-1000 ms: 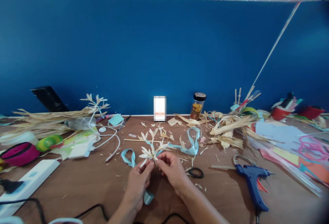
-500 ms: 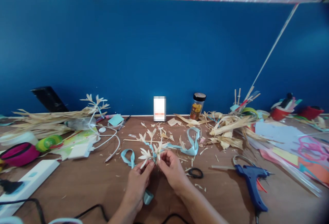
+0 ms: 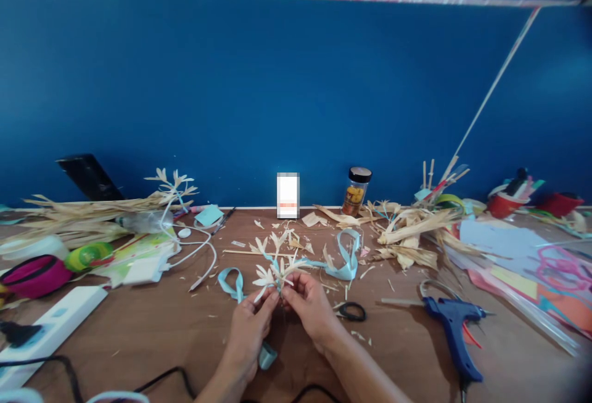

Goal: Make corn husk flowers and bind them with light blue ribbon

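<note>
Between my two hands, low over the table, is a spray of pale husk flowers (image 3: 266, 276) with light blue wrapping on its stems. My left hand (image 3: 252, 323) pinches the stem from the left, thumb against fingers. From the right, my right hand (image 3: 311, 304) grips the same spray just below the blossoms. The fingertips hide most of the stem. A loop of light blue ribbon (image 3: 231, 283) lies left of the flowers, and a longer ribbon (image 3: 348, 258) curls to their right. A rolled ribbon end (image 3: 267, 357) shows beside my left palm. Black scissor handles (image 3: 352, 311) lie by my right hand.
A blue glue gun (image 3: 456, 329) lies at right. Dried husks (image 3: 411, 233), a black-lidded jar (image 3: 356, 190) and another husk-flower spray (image 3: 173, 184) stand along the blue partition (image 3: 287, 82). At left are a white power strip (image 3: 60, 329), cables and a magenta pouch (image 3: 37, 276).
The husk flower spray has turned and shifted slightly to the right between my fingers. Both hands keep nearly the same place and grip.
</note>
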A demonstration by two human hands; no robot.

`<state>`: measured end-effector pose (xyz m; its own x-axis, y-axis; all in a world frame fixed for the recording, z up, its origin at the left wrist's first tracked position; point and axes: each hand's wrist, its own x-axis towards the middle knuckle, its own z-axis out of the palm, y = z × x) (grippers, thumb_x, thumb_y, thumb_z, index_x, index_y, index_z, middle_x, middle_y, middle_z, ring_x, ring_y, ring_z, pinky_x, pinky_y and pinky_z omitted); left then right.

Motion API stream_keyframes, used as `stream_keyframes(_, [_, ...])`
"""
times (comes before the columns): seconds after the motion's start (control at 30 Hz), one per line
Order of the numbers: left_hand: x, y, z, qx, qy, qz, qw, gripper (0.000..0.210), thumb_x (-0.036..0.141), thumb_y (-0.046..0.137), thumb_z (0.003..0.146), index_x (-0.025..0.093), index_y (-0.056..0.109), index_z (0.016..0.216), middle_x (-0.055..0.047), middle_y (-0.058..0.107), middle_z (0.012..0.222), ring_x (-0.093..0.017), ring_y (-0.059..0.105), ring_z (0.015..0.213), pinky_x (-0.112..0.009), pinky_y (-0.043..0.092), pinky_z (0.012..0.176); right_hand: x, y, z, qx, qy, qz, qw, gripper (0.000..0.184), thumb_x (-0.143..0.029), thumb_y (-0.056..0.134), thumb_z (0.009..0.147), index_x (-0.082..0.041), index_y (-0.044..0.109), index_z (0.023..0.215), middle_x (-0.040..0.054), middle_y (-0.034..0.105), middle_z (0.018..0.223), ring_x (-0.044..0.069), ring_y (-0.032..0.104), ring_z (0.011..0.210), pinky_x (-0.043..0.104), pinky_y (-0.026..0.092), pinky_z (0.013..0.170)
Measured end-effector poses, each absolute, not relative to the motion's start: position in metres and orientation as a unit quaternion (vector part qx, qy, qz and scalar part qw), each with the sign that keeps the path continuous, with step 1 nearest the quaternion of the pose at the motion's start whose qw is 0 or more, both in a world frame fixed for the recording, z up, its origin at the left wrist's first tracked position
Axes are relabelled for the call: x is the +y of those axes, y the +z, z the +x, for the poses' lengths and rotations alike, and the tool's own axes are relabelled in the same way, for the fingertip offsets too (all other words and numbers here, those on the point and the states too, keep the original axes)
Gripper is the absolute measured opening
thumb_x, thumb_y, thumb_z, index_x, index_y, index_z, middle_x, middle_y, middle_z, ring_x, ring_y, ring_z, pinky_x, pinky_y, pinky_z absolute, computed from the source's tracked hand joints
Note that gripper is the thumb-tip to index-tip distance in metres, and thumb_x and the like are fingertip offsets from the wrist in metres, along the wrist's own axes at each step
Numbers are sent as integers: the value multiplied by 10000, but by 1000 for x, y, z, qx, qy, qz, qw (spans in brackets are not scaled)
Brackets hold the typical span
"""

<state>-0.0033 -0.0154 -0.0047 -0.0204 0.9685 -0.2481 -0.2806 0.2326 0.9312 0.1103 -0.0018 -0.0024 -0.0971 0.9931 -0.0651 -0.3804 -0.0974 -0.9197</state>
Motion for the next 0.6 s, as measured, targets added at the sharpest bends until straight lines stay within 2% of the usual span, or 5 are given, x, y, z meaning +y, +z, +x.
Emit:
stream_keyframes(0.23, [-16,-4,-2,509,520,347,592,318,391,678,609,137,601,784,109,277,445,-32,171,374,-161,117,355,-2,-5,111,-423,593,-419,542,151,-276,640,665,-175,571,755,-25,547,651,110,480,573,219,384,543])
stream_keyframes(0.6, [-15,-5,-3,506,518,351,594,360,414,684,596,135,611,812,108,307,447,-27,168,364,-167,103,360,-4,2,109,-395,617,-406,547,208,-307,680,628,-168,559,724,-33,537,616,94,460,535,210,360,520])
